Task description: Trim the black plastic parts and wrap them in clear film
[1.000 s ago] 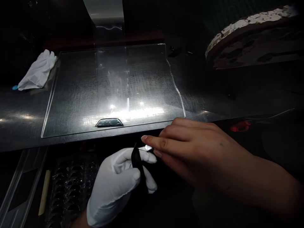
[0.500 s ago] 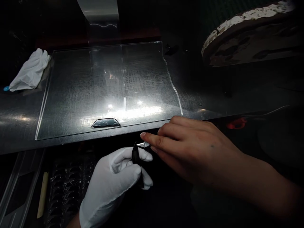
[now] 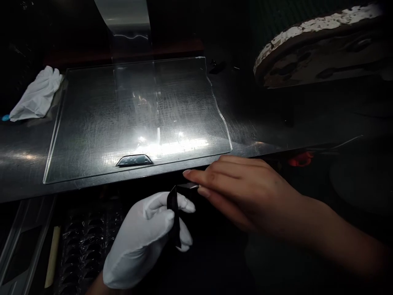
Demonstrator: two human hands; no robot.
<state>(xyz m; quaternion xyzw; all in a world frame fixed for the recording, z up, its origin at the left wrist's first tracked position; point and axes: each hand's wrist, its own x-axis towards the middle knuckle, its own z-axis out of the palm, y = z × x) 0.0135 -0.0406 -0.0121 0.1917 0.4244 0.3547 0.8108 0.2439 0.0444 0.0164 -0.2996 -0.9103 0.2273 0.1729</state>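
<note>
In a white cloth glove, my left hand [image 3: 138, 241] is closed, pinching a small flat dark glossy piece [image 3: 173, 213] upright between thumb and fingers. Bare and to the right of it, my right hand [image 3: 245, 190] pinches a thin blade-like tool [image 3: 188, 186] between thumb and index finger. The tool reaches left to the top end of the dark piece; whether they touch is too dark to tell. Above the left hand, a similar-looking dark trapezoid piece [image 3: 134, 160] lies near the front edge of a scratched glass sheet [image 3: 184, 102].
A white glove [image 3: 38, 94] lies left of the glass on the metal table [image 3: 18, 172]. Below the edge are a clear plastic tray [image 3: 82, 246] with rows of pockets and a yellowish stick [image 3: 53, 258]. A round, white-crusted wheel-like disc [image 3: 316, 53] juts in at upper right; a red object [image 3: 301, 159] sits below.
The tool in my right hand has turned, so its bright face now shows only near the fingertips. The dark piece in my left hand has tilted slightly. The whole view has shifted a little.
</note>
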